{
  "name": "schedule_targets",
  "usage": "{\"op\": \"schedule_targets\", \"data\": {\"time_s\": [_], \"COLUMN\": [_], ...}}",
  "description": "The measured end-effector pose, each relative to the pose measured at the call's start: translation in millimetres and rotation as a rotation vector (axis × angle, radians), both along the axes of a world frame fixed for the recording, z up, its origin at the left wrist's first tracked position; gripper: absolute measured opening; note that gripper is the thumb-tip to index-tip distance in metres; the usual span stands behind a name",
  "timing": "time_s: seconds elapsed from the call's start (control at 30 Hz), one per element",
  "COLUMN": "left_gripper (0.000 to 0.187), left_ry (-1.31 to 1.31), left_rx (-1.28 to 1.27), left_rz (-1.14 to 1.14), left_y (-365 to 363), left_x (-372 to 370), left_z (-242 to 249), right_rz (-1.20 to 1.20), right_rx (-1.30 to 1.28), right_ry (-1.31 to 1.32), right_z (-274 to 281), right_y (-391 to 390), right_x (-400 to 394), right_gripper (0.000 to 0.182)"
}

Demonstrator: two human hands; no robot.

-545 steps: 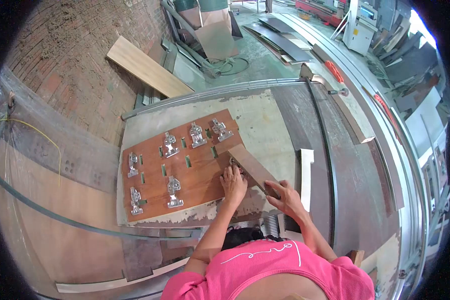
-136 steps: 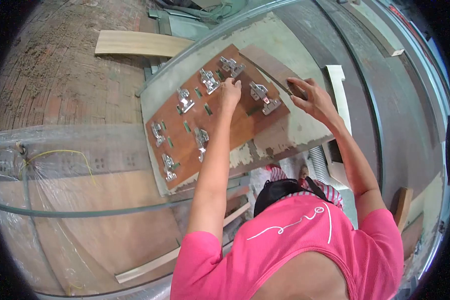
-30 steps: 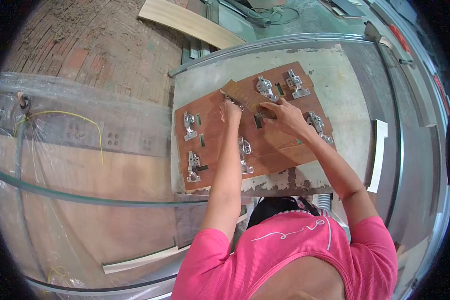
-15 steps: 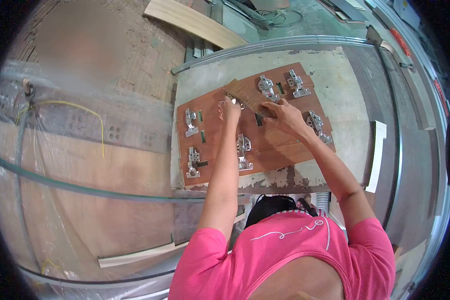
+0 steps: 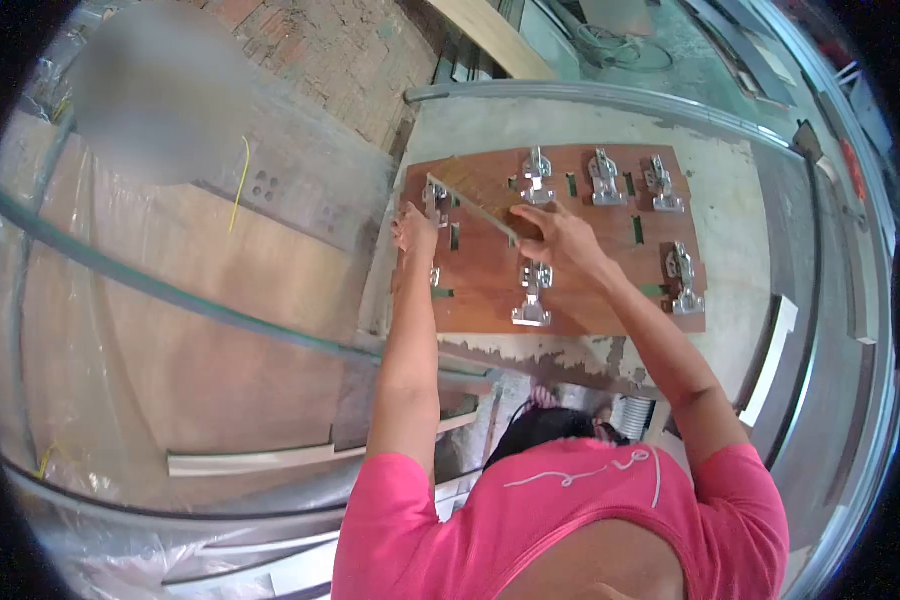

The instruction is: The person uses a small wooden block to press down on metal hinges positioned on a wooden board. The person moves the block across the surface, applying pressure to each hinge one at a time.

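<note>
Near side: a reddish-brown flat wooden panel [image 5: 580, 300] lies on the worn, pale table [image 5: 735, 240]. The brown rectangular wooden strip [image 5: 475, 190], over the panel's upper left, is best kept steady, in my judgement. Right hand [image 5: 560, 240]: reaching inward, fingers gripping the strip's near end. Farther, left hand [image 5: 415, 232]: fingers curled (grip cannot be told) beside a silver metal hinge [image 5: 436, 203].
</note>
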State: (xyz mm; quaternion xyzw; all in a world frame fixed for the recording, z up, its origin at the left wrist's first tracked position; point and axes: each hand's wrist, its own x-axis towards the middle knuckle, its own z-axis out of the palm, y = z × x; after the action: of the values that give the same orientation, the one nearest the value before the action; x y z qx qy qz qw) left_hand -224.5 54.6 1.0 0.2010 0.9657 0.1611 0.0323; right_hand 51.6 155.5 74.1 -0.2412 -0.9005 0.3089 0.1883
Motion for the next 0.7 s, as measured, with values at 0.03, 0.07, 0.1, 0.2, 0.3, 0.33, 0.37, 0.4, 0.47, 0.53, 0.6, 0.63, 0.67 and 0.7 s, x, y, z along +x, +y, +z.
{"op": "schedule_targets", "data": {"time_s": [0.03,0.07,0.1,0.2,0.3,0.33,0.37,0.4,0.47,0.53,0.6,0.63,0.67,0.7], "left_gripper": [0.049,0.049,0.044,0.037,0.032,0.03,0.03,0.029,0.029,0.029,0.028,0.028,0.028,0.028], "left_ry": [-0.011,-0.033,0.033,0.046,0.013,0.023,0.018,0.008,-0.002,0.007,-0.004,-0.031,-0.032,-0.044], "left_rx": [-0.037,-0.034,0.004,0.034,0.054,0.069,0.075,0.081,0.091,0.072,0.105,0.124,0.121,0.141], "left_rz": [-0.026,-0.021,-0.07,-0.124,-0.133,-0.122,-0.116,-0.12,-0.112,-0.108,-0.114,-0.133,-0.136,-0.127], "left_y": [7,14,16,12,15,15,15,14,13,14,16,14,16,17], "left_x": [-2,-4,-7,-11,-11,-10,-8,-7,-4,-5,-6,-3,-4,-6], "left_z": [2,2,-3,-17,-17,-17,-15,-12,-11,-10,-4,-5,-7,-9], "right_rz": [0.009,0.026,0.022,0.024,0.04,0.037,0.042,0.035,0.039,0.046,0.049,0.038,0.035,0.04], "right_rx": [0.03,0.046,0.041,0.021,0.059,0.097,0.104,0.05,0.001,-0.014,0.01,0.018,0.015,0.008], "right_ry": [0.009,0.008,-0.022,-0.075,-0.122,-0.129,-0.134,-0.17,-0.209,-0.212,-0.192,-0.185,-0.185,-0.213], "right_z": [-3,-10,-12,-9,-18,-21,-15,-8,-3,2,3,1,1,2], "right_y": [2,0,-2,-7,-10,-9,-11,-13,-13,-8,-4,-5,-4,-3], "right_x": [-12,-20,-27,-45,-53,-54,-54,-54,-55,-56,-59,-57,-56,-56], "right_gripper": [0.054,0.057,0.054,0.054,0.057,0.058,0.058,0.056,0.055,0.055,0.055,0.055,0.055,0.055]}}
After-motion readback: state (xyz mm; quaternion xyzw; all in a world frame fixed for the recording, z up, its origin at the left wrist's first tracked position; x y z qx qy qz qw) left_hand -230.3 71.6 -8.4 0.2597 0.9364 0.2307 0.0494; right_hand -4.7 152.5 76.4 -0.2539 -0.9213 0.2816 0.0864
